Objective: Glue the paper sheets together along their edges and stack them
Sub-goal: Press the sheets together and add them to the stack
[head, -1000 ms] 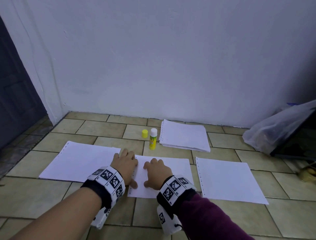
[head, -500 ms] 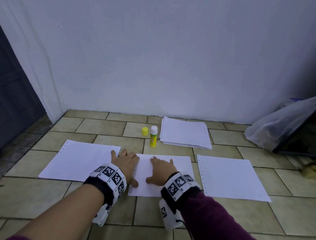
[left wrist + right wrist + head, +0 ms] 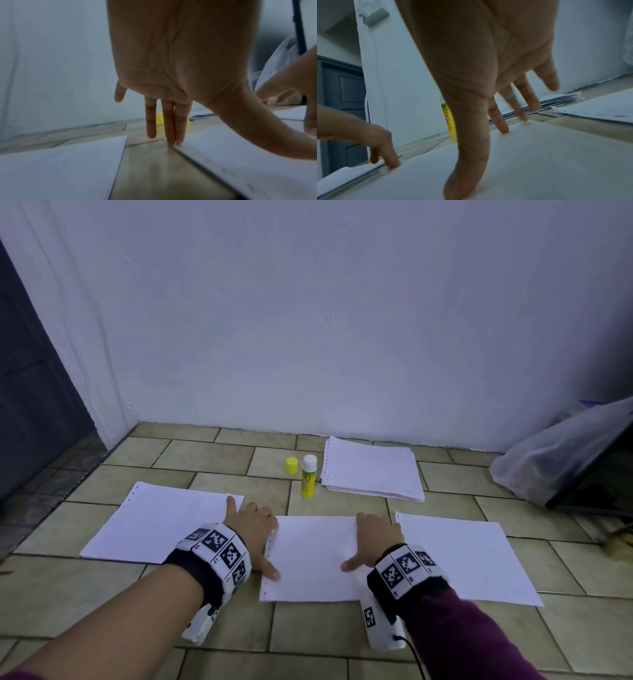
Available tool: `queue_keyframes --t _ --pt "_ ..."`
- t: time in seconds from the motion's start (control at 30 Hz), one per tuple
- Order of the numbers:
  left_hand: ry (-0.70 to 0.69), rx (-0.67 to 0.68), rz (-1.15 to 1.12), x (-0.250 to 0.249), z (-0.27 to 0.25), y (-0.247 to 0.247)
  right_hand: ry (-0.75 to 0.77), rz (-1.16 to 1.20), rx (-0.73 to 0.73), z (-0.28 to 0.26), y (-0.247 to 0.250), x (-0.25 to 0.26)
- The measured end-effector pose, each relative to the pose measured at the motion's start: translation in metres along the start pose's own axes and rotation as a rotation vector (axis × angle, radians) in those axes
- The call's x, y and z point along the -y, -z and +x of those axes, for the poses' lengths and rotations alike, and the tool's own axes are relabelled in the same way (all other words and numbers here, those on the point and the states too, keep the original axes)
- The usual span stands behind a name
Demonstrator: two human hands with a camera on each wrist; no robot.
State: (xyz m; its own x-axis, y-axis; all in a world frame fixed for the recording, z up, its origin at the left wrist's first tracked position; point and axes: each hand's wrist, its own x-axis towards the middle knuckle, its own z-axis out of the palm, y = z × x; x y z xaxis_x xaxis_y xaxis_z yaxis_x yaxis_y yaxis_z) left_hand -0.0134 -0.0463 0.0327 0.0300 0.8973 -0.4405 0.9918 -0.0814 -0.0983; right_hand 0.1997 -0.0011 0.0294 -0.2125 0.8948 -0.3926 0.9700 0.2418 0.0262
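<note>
Three white sheets lie side by side on the tiled floor: a left sheet (image 3: 164, 522), a middle sheet (image 3: 310, 559) and a right sheet (image 3: 462, 556). My left hand (image 3: 253, 529) lies flat with straight fingers on the middle sheet's punched left edge, thumb (image 3: 270, 571) on the paper. My right hand (image 3: 373, 539) presses flat on the same sheet's right side with spread fingers (image 3: 502, 125). An uncapped yellow glue stick (image 3: 309, 475) stands behind the sheets, its yellow cap (image 3: 291, 465) beside it. A paper stack (image 3: 371, 469) lies to its right.
A white wall (image 3: 308, 320) closes the far side. A dark door (image 3: 34, 392) is at the left. A clear plastic bag (image 3: 561, 453) and a dark object (image 3: 603, 484) sit at the right. Bare tiles (image 3: 205, 455) lie behind the left sheet.
My right hand has slid rightward across the middle sheet, from beside the left hand to the sheet's right side. The left hand has stayed at the left edge.
</note>
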Motion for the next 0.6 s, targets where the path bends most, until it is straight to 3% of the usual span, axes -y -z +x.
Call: queue_keyframes --t 0.13,0.23,0.33,0.4,0.6 --pt "-0.001 0.095 0.088 -0.009 -0.008 0.022 0.004 -0.1 0.021 -0.007 -0.002 0.009" --pt "-0.033 -0.004 0.204 -0.024 -0.014 0.023 0.051 -0.018 0.068 -0.009 -0.005 0.019" --pt "-0.159 -0.14 0.073 -0.035 -0.015 0.008 0.12 0.032 0.044 -0.012 -0.009 0.029" --pt "-0.243 -0.13 0.012 -0.039 -0.016 -0.002 0.169 0.036 0.028 -0.013 -0.011 0.035" --pt "-0.202 -0.114 -0.002 -0.037 -0.026 -0.007 0.208 0.078 -0.009 -0.016 -0.019 0.048"
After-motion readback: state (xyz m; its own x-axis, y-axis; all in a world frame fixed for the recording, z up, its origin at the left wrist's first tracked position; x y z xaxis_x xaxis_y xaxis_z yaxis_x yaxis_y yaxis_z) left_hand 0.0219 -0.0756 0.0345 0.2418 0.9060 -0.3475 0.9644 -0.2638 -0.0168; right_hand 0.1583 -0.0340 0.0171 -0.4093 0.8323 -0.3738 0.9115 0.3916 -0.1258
